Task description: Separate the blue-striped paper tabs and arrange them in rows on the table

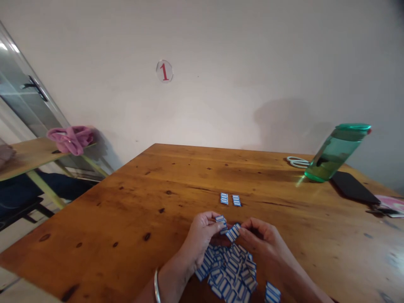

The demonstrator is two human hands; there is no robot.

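Both hands work low over a brown, dark-knotted wooden counter (126, 219). Left hand (202, 235): grip narrow, thumb and fingers holding a small, flat, blue-and-white striped rectangular piece (220, 220); at this size it is unclear whether one piece or several. A shiny silver metal bangle (157, 286) circles that wrist. Right hand (265, 235): grip narrow, fingertips pinching the end of a second striped piece (232, 232), tilted, just beside the first.

Below the hands, on the counter: a loose, overlapping pile of striped pieces (233, 273). One stray striped piece (272, 292) lies right of the pile. Beyond the hands, two separate items side by side, apart: left striped block (224, 198) and right striped block (236, 200).

Far right of counter: a translucent green bottle (336, 153) with liquid inside, a coiled white cable (297, 162) to its left, a flat black rectangular object (355, 188) to its right. Wall behind: a round clear sign (164, 71) bearing a red "1".
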